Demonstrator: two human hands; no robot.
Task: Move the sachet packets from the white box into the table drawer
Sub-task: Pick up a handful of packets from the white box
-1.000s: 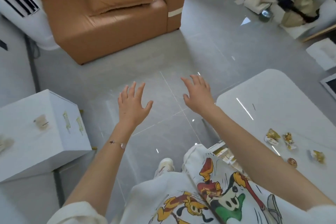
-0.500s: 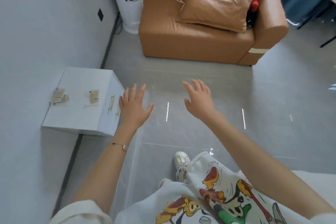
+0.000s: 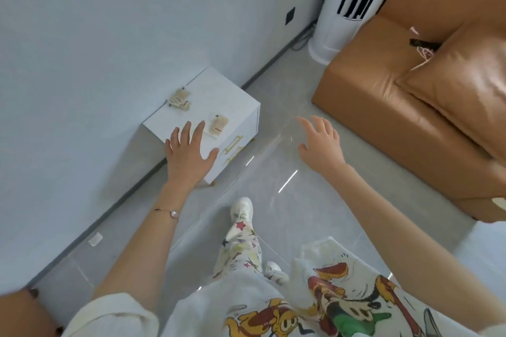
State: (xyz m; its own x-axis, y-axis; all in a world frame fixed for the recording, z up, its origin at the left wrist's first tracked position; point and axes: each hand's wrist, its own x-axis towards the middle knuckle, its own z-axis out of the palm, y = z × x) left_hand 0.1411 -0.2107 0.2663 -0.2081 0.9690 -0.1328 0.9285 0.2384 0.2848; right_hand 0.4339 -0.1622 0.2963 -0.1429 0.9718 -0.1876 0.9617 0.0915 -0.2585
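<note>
A white box [image 3: 219,96] with gold handles on its front stands on the floor against the wall. Two beige sachet packets lie on its top: one [image 3: 179,99] near the wall side, another [image 3: 217,126] near the front edge. My left hand [image 3: 189,156] hovers with fingers spread over the box's near corner, just left of the nearer sachet, and holds nothing. My right hand [image 3: 320,142] is spread out in the air above the floor to the right of the box, empty too. The table and its drawer are out of view.
A tan leather sofa [image 3: 405,107] with a cushion [image 3: 462,85] fills the right side. A white tower fan [image 3: 347,5] stands in the corner beside it. Grey tiled floor [image 3: 273,172] lies between box and sofa. My leg and white shoe [image 3: 241,209] step forward.
The view has swung left, away from the table and toward the box. The box is now much nearer, and my left hand has come over its near corner.
</note>
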